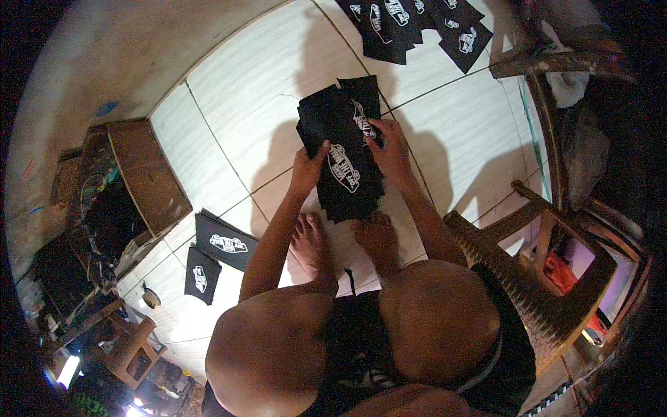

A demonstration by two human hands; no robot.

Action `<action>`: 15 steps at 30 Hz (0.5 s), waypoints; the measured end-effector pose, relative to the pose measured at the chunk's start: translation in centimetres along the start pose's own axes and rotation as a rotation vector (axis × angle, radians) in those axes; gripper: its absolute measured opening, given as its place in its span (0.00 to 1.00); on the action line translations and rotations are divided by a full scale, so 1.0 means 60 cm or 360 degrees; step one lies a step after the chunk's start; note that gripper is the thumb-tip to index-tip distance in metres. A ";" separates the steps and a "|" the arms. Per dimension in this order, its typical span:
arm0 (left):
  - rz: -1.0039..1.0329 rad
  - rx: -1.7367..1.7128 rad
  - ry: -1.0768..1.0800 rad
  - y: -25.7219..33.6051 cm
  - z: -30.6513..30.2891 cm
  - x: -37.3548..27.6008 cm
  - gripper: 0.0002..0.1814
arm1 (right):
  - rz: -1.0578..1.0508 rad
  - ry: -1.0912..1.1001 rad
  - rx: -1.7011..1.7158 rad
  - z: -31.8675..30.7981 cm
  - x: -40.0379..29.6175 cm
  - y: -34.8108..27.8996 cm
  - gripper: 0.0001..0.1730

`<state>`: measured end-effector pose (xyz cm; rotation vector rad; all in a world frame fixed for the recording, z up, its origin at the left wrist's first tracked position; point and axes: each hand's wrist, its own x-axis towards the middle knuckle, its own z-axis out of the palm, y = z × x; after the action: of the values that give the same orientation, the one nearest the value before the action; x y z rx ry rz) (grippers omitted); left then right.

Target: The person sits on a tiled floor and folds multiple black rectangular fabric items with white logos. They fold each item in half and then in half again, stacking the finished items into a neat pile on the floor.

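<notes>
A stack of black fabric pieces with white printed Vans logos [341, 190] lies above my feet, its edges uneven. My left hand [311, 164] grips the left edge of the stack, thumb on top and fingers hidden beneath. My right hand [390, 151] holds a smaller printed black piece [358, 96] at the right side of the stack, with its fingertips at the white print. More printed black pieces [388, 44] lie spread on the floor at the top. Two neat piles, one larger [221, 232] and one smaller [195, 284], rest left of my left forearm.
White floor tiles [219, 104] surround my bare feet [312, 242]. A brown wooden cabinet [151, 177] stands by the wall at left. A brown plastic chair [568, 292] is close on the right. A roll of tape [151, 298] and a brown stool [133, 349] are at lower left.
</notes>
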<state>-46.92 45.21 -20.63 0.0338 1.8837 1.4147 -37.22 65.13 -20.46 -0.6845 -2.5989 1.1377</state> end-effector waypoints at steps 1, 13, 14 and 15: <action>-0.0018 -0.0019 0.0004 0.004 0.003 -0.001 0.25 | -0.0109 0.0017 -0.0121 -0.007 -0.005 0.003 0.27; 0.0089 0.0022 0.0072 0.003 0.010 0.007 0.26 | 0.0733 0.0112 0.1187 -0.050 0.004 -0.011 0.34; 0.0099 -0.0004 0.0068 0.000 0.011 0.009 0.26 | 0.0665 0.0164 0.1319 -0.051 0.009 0.004 0.34; 0.0103 -0.0027 0.0077 -0.008 0.009 0.010 0.26 | 0.0597 0.0204 0.1458 -0.050 0.010 0.015 0.34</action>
<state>-46.84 45.73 -21.40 0.0532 1.9251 1.4873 -36.33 67.88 -19.11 -0.9551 -1.5727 2.0702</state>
